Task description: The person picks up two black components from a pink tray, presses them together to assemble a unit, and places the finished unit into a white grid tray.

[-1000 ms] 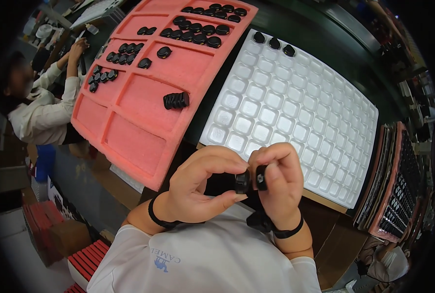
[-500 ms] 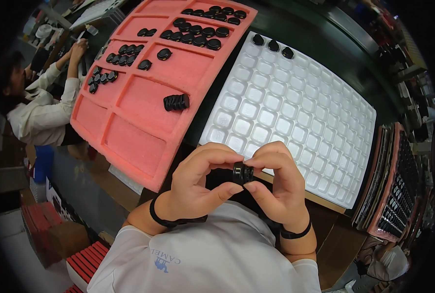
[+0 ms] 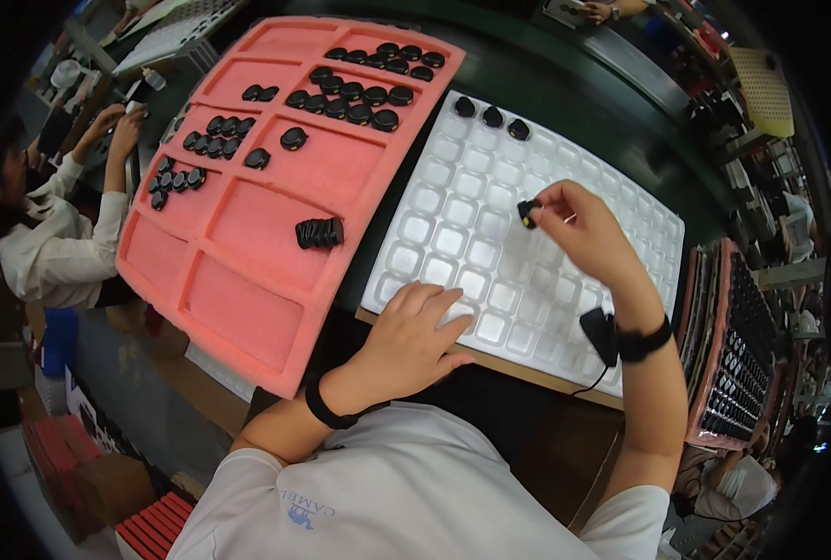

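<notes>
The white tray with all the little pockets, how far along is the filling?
Just started: three black parts sit in the top row of the white tray. The right hand holds a fourth black part above it; the left hand rests on its near edge. Nearly every pocket is empty, and many parts wait in the pink foam tray.

the left hand point(image 3: 413, 338) covers part of the white cell tray's point(image 3: 565, 271) near edge, hiding those cells. the small black part point(image 3: 528, 212) pinched in the right hand point(image 3: 585, 233) is too small to tell its shape; fingers hide its far side.
</notes>
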`<state>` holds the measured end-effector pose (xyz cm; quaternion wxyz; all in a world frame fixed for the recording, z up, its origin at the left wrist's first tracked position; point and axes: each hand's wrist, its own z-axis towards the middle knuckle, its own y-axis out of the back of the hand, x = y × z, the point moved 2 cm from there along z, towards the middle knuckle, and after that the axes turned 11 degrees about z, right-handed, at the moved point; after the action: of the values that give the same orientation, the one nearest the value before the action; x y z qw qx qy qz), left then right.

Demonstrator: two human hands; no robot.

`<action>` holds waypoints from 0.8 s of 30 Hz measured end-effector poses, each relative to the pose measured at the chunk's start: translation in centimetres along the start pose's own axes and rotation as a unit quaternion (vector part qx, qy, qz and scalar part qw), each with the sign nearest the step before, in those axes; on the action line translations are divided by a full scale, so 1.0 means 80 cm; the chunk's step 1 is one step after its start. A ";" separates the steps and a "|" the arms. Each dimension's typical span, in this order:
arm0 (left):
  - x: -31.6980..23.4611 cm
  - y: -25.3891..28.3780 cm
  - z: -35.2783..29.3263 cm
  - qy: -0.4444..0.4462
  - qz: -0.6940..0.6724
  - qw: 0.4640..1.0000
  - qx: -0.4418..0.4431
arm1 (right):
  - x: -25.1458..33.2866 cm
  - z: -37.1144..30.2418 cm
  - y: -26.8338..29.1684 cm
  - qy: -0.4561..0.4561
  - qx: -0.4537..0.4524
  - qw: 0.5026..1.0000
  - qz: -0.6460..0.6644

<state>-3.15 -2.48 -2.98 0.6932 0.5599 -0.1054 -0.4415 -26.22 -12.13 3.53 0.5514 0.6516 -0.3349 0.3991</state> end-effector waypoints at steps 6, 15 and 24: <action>-0.001 0.000 0.001 -0.002 0.027 0.999 0.025 | -0.073 0.115 0.057 -0.032 -0.124 0.971 -0.201; 0.005 0.000 0.000 -0.003 0.008 1.000 0.025 | -0.087 0.174 0.055 -0.069 -0.149 0.948 -0.273; 0.000 -0.003 -0.002 -0.003 0.020 0.999 0.031 | -0.020 0.132 -0.008 0.207 -0.130 0.934 -0.261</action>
<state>-3.18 -2.38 -3.23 0.6839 0.5772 -0.1321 -0.4261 -24.79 -22.43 1.03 0.7733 0.5413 -0.0805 0.3203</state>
